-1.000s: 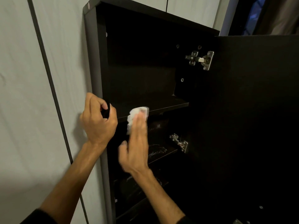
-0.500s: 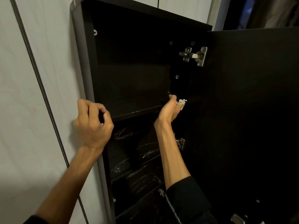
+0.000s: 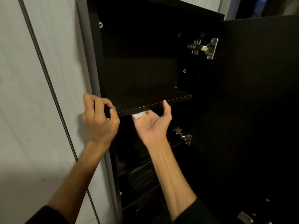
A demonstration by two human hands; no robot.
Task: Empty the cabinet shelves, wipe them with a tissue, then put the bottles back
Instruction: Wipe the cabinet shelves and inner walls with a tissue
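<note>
Dark brown, nearly black board makes up the whole cabinet (image 3: 90,62), whose door (image 3: 258,110) stands swung open to the right on two metal hinges (image 3: 203,48). The top shelf (image 3: 150,99) is bare. No bottles can be made out anywhere in the picture; the lower shelves (image 3: 142,173) carry only dim glossy shapes, too dark to name.

The step in hand looks to be the wiping. The right hand (image 3: 152,122) is turned palm up just under the front edge of the top shelf, its fingers reaching beneath the board and pressing a white tissue (image 3: 137,115) against the shelf's underside or front lip; only a small corner of the tissue shows, between the fingers and the board. The thumb stands free, pointing up past the shelf edge. The left hand (image 3: 99,117) is beside the cabinet's left frame, fingers curled in toward the palm. It may be bracing on the frame edge or holding something small and dark; I cannot tell which.

Judging by the bare top shelf, the emptying is done at least there. The next move calls for a steady sideways sweep of the tissue along the shelf edge, keeping pressure upward, then shifting down to the lower shelves.
</note>
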